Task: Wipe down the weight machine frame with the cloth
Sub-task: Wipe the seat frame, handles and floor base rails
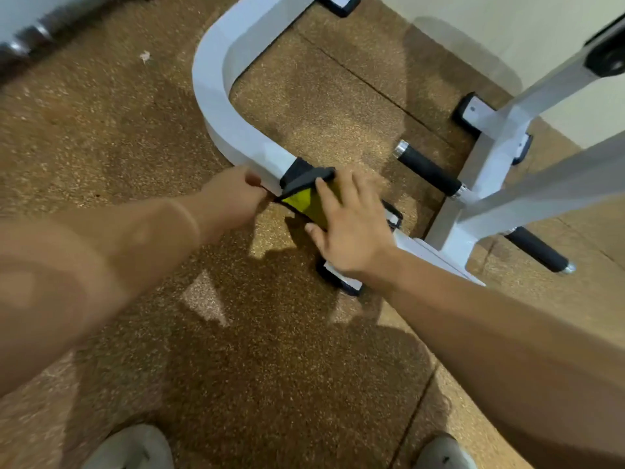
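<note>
Brown speckled rubber floor point(270, 367) fills most of the frame, w/ a cream wall point(473, 22) at upper right. The white weight machine frame point(216, 89) runs from top centre, curves down the left-centre and heads to mid-right, where it joins white uprights; black rubber feet sit under it, e.g. one at the top edge point(340, 3). Both bare forearms come in from the lower corners and meet at centre. Right hand point(351, 228) lies flat w/ fingers spread on the cloth point(304, 201) – pressing it onto the tube, not curled round it. Left hand point(233, 194), just left of centre, has fingers curled and seems to pinch the cloth's left corner against the tube's near side; blur hides the exact contact. The cloth is yellow w/ a dark grey part and is draped over the straight bit of the frame at centre, just past the curve. Two black grip pegs w/ chrome ends stick out from the upright base at mid-right point(427, 169) and lower right point(537, 248). Blurred dumbbells point(30, 38) at upper left. Two grey shoe tips at the bottom edge point(135, 448) point(443, 453). A small white scrap point(145, 56) lies on the floor, upper left – well apart from the frame.
</note>
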